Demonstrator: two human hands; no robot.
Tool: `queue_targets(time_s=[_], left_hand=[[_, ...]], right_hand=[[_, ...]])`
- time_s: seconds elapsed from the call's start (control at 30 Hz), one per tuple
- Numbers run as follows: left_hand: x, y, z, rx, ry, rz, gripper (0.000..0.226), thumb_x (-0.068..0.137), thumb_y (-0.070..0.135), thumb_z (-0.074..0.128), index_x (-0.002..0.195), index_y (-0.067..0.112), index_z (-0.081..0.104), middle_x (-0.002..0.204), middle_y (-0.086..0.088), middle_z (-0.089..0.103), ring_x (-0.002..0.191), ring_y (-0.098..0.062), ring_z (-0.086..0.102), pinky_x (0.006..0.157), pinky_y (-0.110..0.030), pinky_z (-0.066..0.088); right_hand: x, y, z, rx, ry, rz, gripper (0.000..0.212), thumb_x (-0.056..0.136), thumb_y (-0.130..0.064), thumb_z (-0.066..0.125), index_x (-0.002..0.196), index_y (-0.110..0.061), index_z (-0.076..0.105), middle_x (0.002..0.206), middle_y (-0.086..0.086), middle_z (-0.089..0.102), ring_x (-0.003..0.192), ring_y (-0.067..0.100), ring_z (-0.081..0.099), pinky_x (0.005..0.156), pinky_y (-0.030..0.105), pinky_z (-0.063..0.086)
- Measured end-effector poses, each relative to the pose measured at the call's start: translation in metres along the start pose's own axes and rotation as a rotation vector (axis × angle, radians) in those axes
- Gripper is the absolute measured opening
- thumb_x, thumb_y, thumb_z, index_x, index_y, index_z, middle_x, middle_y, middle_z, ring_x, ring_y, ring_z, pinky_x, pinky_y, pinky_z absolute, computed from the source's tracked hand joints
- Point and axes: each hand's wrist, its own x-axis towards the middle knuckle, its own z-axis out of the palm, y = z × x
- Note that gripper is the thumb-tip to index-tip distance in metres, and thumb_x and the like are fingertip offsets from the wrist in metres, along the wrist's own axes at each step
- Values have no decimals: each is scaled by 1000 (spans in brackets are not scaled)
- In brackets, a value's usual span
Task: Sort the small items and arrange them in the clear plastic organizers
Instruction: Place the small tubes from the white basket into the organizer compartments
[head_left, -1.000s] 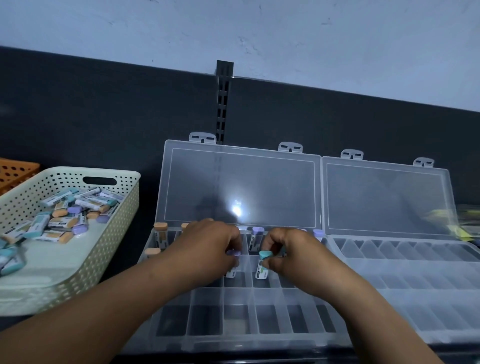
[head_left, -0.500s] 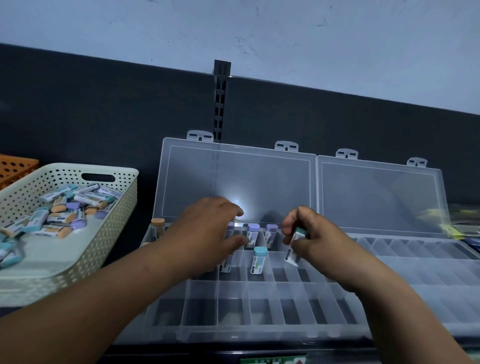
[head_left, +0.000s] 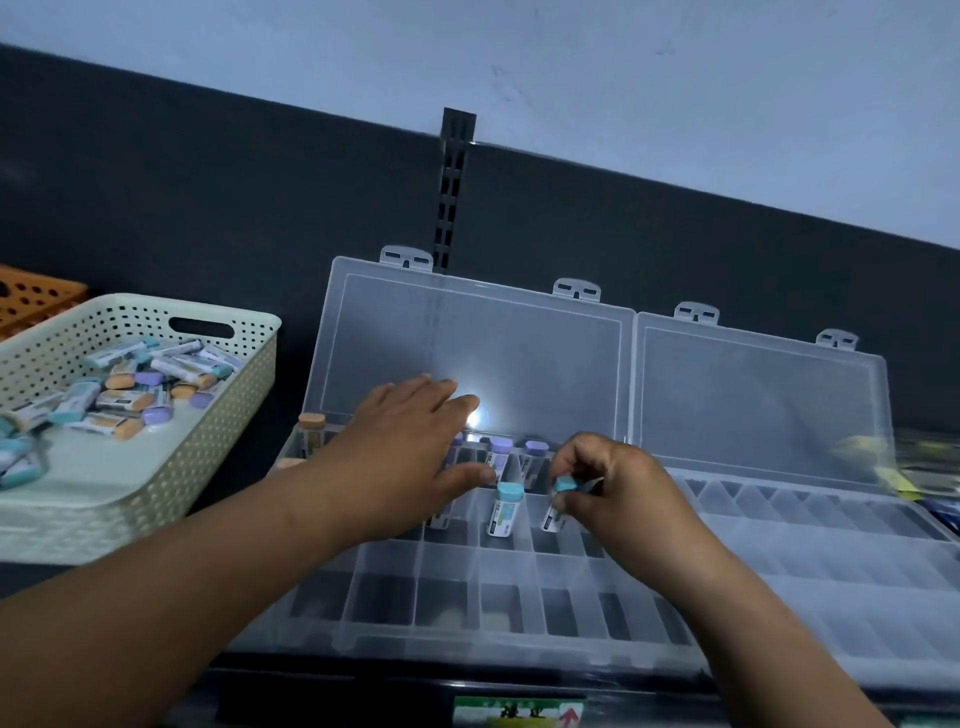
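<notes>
The teal-capped tube (head_left: 556, 512) tilts with its lower end in a middle-row compartment of the left organizer (head_left: 467, 649), just right of a second teal tube (head_left: 504, 512). There is open room to its right and in the front row. The right hand (head_left: 618, 483) pinches its cap, the body hanging below the fingers. The left hand (head_left: 400, 457) is spread flat over the back rows. The cream basket (head_left: 208, 467) sits left of the organizer.

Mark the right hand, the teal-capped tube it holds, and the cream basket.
right hand (head_left: 621, 483), head view, back of hand.
teal-capped tube (head_left: 564, 485), head view, its cap.
cream basket (head_left: 234, 415), head view, right wall.
</notes>
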Motion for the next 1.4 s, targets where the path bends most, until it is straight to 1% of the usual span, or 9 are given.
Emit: queue_targets(time_s=[0.17,0.33,0.47,0.6,0.7,0.97,1.13,1.23,1.4], left_hand=[[-1,1,1,10,4,-2,76,89,66,30,152,30,6,161,5,1,147,-15,-2,118,-35,2],[-4,2,0,1,-13,-12,75,90,65,30,152,29,6,161,5,-1,147,-15,-4,118,-35,0],[-7,-3,-1,-1,-2,-15,75,91,64,30,152,29,6,161,5,0,147,-14,-4,118,-35,1],[-11,-15,-5,-24,26,-19,74,91,63,32,152,28,9,161,4,4,147,-14,-2,118,-35,3],[-17,-28,-13,-8,57,-27,75,90,65,32,152,28,11,161,3,7,147,-15,2,117,-33,4],[-56,-103,-47,48,167,-152,75,89,64,37,151,27,17,159,3,15,145,-16,11,117,-33,11],[-93,-162,-62,65,206,-252,75,88,64,39,150,26,23,156,3,22,143,-15,18,117,-33,17],[-113,-197,-68,106,201,-291,81,83,73,32,147,23,29,151,1,32,137,-17,28,111,-34,25],[-135,-244,-68,119,129,-369,75,89,64,37,150,24,20,157,-2,20,143,-20,18,115,-36,18]], right_hand=[[4,4,8,-42,-31,-60,27,79,-4,72,74,-28,63,71,-10,64,66,5,60,60,16,46],[6,8,14,-103,-63,-76,22,78,-6,73,82,-26,65,82,-11,65,77,6,60,72,24,50],[8,5,8,-103,-78,-78,27,75,-5,75,84,-28,62,82,-14,63,78,0,58,68,11,44],[14,-17,0,-93,-64,-100,23,76,-15,79,86,-24,60,83,-7,63,81,14,60,75,28,50],[21,-45,0,-77,-61,-171,15,81,-20,75,90,-22,62,84,-7,63,78,13,61,75,31,52],[59,-137,43,-289,-125,-440,30,86,-30,68,115,-25,62,113,-6,61,104,13,56,90,29,46],[83,-192,92,-283,-184,-524,29,86,-31,67,114,-27,61,112,-7,59,101,14,57,88,32,47],[95,-221,124,-326,-242,-553,31,85,-34,66,115,-28,59,117,-4,57,104,18,57,89,34,47],[112,-253,170,-404,-343,-555,37,87,-38,65,121,-23,56,125,0,54,111,20,52,90,31,44]])
